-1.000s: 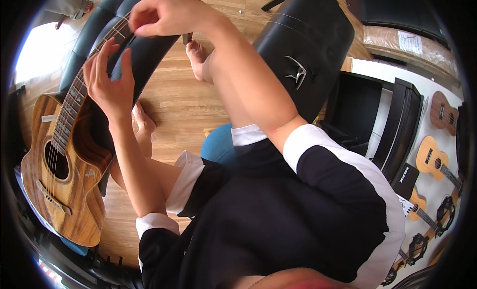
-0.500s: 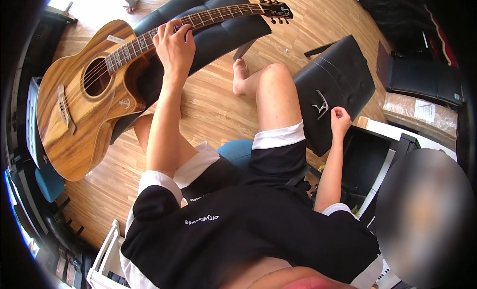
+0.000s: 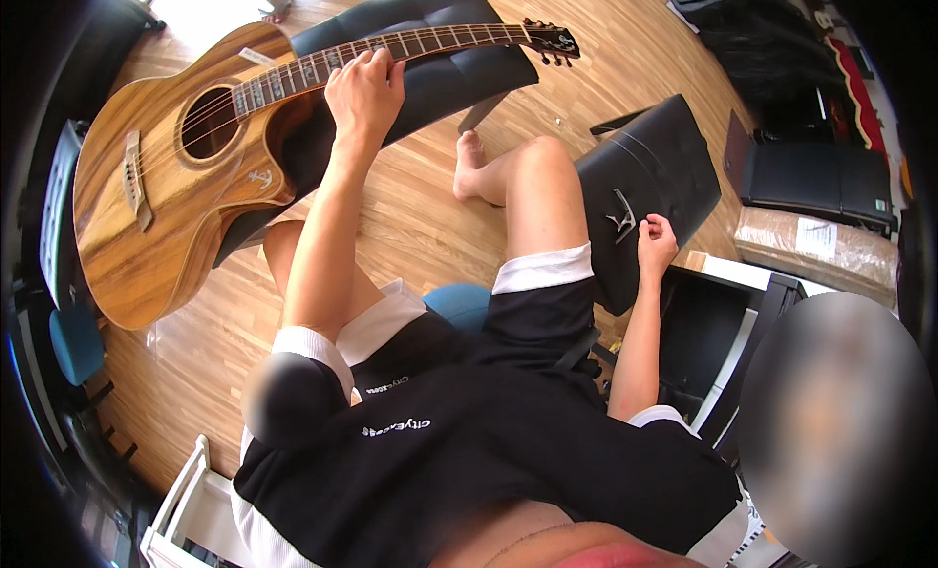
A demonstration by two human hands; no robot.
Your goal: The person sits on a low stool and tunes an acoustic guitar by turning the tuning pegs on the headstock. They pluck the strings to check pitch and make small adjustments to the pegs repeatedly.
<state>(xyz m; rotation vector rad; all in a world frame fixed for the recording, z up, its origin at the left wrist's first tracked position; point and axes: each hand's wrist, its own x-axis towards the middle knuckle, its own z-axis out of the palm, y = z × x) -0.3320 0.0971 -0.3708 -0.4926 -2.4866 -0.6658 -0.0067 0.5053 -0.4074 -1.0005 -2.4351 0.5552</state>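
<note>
guitar (image 3: pixel 166 207) neck under left hand (image 3: pixel 363 94) grip, right hand (image 3: pixel 657 244) apart

A single head-worn fisheye view looks steeply down from above the seated person, so the dark shirt fills the lower middle, close to the lens, and the bare legs run up toward the wooden floor (image 3: pixel 430 226) beyond. The left hand (image 3: pixel 363 91) on the acoustic guitar (image 3: pixel 176 177) sits in the upper left, at arm's reach; the right hand (image 3: pixel 657 244) lies right of centre, nearer. Straight floorboards bend toward the dark circular rim. No second view is given, so nothing is shared between views. The far room edge is small and curved at the top.
</note>
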